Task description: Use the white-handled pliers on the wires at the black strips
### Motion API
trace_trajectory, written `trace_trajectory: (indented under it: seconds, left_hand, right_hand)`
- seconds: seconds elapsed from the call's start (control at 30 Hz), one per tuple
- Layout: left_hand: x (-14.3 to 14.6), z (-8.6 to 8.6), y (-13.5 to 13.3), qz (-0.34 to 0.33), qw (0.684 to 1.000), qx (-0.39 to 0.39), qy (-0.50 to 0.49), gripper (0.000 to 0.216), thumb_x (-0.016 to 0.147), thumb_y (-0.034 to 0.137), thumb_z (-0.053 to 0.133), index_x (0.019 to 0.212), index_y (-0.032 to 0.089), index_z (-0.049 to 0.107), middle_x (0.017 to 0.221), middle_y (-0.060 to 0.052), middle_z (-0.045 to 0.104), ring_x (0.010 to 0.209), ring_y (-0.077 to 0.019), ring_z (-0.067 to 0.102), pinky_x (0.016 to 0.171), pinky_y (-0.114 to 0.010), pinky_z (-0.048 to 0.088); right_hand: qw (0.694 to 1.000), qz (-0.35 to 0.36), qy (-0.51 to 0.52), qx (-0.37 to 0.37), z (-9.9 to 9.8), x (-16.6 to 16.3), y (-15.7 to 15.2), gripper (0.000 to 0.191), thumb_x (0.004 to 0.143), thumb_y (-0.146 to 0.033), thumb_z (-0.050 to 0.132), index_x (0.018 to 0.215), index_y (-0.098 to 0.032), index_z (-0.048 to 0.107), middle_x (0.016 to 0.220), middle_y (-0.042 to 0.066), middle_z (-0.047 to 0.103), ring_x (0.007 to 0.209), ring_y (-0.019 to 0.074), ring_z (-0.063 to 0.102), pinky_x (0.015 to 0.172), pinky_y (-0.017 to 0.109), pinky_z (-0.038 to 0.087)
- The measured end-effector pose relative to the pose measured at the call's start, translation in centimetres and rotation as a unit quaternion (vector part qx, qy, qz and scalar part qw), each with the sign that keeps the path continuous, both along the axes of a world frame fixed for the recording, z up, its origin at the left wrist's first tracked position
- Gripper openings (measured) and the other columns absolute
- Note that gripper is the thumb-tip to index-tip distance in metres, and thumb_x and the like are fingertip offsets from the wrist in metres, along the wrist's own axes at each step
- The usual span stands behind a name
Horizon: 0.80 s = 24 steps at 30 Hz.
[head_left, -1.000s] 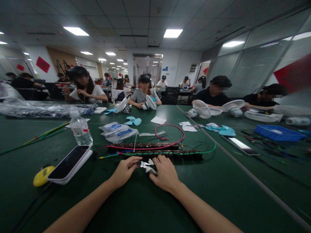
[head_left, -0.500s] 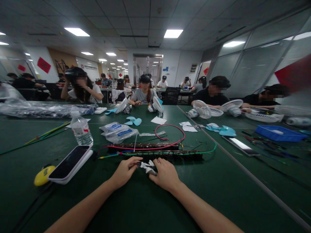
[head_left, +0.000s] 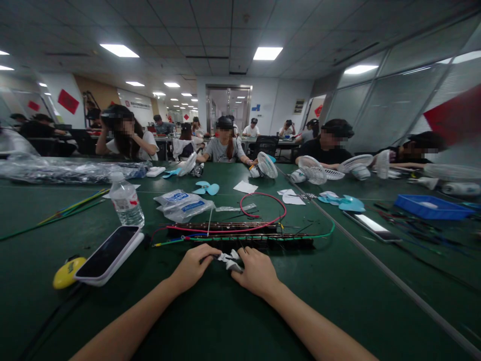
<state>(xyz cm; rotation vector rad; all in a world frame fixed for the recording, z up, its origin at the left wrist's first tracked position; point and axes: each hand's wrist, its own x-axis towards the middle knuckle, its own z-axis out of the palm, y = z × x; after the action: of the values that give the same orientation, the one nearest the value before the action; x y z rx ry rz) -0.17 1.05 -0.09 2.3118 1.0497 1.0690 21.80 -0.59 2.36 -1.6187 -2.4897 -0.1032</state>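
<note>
Between my hands is a small white part [head_left: 227, 257] with grey-white ends; its exact kind is too small to make out. My left hand [head_left: 196, 264] is closed, thumb and forefinger pinching the part's left end. My right hand [head_left: 259, 271] curls its fingers around the right side, where two pale ends stick out by the thumb and forefinger. Just beyond my fingers lie two dark strips with copper-coloured bars [head_left: 259, 237]. A red cable [head_left: 284, 210] loops over them, and a green cable [head_left: 330, 231] curves off to the right.
On the left are a phone [head_left: 108, 253], a yellow tape measure-like object [head_left: 68, 272] and a water bottle [head_left: 127, 200]. Plastic bags [head_left: 183, 205] and a blue fan blade [head_left: 206, 188] lie farther back. Right of the table seam are another phone [head_left: 370, 224] and a blue tray [head_left: 432, 206]. Co-workers sit opposite.
My hands stay almost in place, with a slight shift of the left fingers on the white part. Across the table, a co-worker's white fan has moved right and turned.
</note>
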Motion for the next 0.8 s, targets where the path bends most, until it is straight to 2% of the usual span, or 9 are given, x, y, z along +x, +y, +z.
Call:
trace_trajectory:
  seconds: [0.33, 0.6, 0.8]
  left_hand:
    - [-0.18, -0.11, 0.03, 0.005, 1.0, -0.003, 0.01, 0.027, 0.088, 0.012, 0.049, 0.106, 0.022, 0.066, 0.102, -0.004, 0.069, 0.094, -0.0181, 0.063, 0.086, -0.032, 0.05]
    - [-0.22, -0.3, 0.06, 0.012, 1.0, -0.005, 0.006, 0.03, 0.086, 0.009, 0.049, 0.109, 0.022, 0.064, 0.104, -0.004, 0.069, 0.095, -0.0183, 0.063, 0.087, -0.033, 0.05]
    - [-0.21, -0.55, 0.16, 0.016, 1.0, 0.0, -0.006, 0.031, 0.085, 0.008, 0.051, 0.11, 0.022, 0.063, 0.105, -0.004, 0.068, 0.094, -0.0184, 0.064, 0.087, -0.033, 0.051]
  right_hand:
    - [1.0, 0.001, 0.004, -0.003, 0.31, -0.01, -0.06, 0.032, 0.077, -0.044, 0.055, 0.097, -0.019, 0.056, 0.096, 0.007, 0.06, 0.087, 0.022, 0.054, 0.072, 0.03, 0.038]
    - [0.998, 0.027, 0.015, 0.051, 0.03, 0.2, 0.06, 0.039, 0.073, -0.043, 0.058, 0.103, -0.019, 0.055, 0.102, 0.009, 0.055, 0.095, 0.0244, 0.047, 0.082, 0.035, 0.033]
    - [0.998, 0.031, 0.019, 0.06, -0.11, 0.24, 0.03, 0.039, 0.073, -0.043, 0.058, 0.104, -0.019, 0.055, 0.103, 0.009, 0.054, 0.096, 0.025, 0.045, 0.082, 0.035, 0.032]
